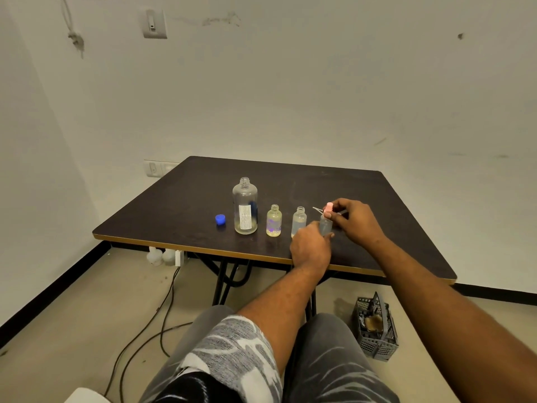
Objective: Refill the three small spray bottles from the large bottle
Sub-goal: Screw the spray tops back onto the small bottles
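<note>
On the dark table (180,205) the large clear bottle (245,206) stands uncapped, with a little liquid at its bottom. Its blue cap (220,219) lies to its left. To the right of the large bottle stand two small open bottles: one with a purple label (274,221) and a plain one (299,221). My left hand (311,247) grips the body of the third small bottle (325,225). My right hand (356,219) pinches that bottle's pink spray top (328,209). A thin spray tube (317,210) lies just behind the pink top.
A grey plastic basket (374,327) sits on the floor right of my knees. Cables (162,315) run across the floor on the left, by white containers (158,255) under the table edge. Walls close in behind and left.
</note>
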